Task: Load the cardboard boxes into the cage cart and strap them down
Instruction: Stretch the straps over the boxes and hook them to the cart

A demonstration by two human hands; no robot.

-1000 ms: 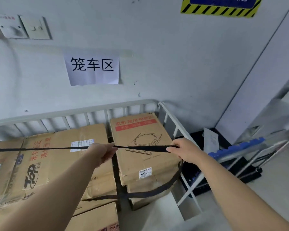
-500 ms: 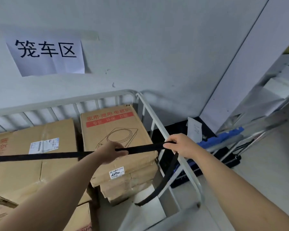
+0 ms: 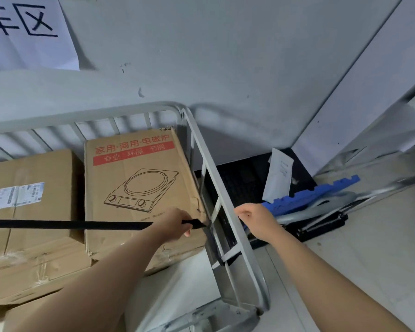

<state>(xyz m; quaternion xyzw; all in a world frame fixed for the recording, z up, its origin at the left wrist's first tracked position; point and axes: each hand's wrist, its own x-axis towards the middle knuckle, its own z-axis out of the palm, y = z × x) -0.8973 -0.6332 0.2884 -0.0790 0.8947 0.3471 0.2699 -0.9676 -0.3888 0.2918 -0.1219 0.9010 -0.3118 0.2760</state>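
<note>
The brown cardboard box with the cooktop drawing [image 3: 139,188] reads 家用·商用·电磁炉 in red, with 专业 环保 节能 on a red band beneath. The white paper sheet [image 3: 29,37] on the wall shows 区 after a cut-off character; the white shipping label [image 3: 17,195] on the neighbouring plain brown box [image 3: 34,226] is too blurred to read

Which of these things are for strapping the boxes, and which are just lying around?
For the job: black flat strap, gripped by the left hand; brown cardboard box printed with a cooker; plain brown cardboard box with a white label; grey metal cage cart.
Just lying about: blue toothed plastic piece; white paper sheet by the corner; white paper sign on the wall.
</note>
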